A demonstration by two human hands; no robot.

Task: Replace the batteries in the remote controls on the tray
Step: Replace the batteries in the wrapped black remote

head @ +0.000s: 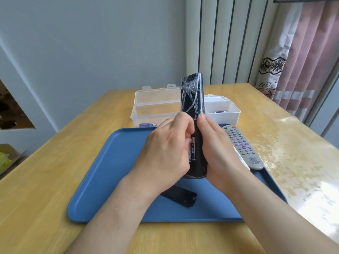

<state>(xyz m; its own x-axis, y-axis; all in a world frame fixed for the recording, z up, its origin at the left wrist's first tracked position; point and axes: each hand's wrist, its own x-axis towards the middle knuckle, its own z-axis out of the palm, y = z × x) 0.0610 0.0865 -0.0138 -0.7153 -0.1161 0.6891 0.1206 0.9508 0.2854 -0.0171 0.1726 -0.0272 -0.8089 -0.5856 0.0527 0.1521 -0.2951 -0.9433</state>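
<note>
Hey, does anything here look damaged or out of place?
The black remote, held upright, has crinkled clear film wound round its upper half; it looks like wrapping, not cracks. A black battery cover lies loose on the blue tray, and the grey remote lies askew along the tray's right edge.

Tabletop (45, 180) showed pale wood grain, glossy, with strong glare on the right. Tray (102, 180) was smooth, matt blue plastic. Black remote (191, 96) was glossy plastic, its upper half wrapped in crinkled clear film. Grey remote (244, 147) was matt plastic. Battery (192, 149) had a shiny purple label. Boxes (156, 107) were translucent plastic. Curtain (311, 52) was pink cloth.
</note>
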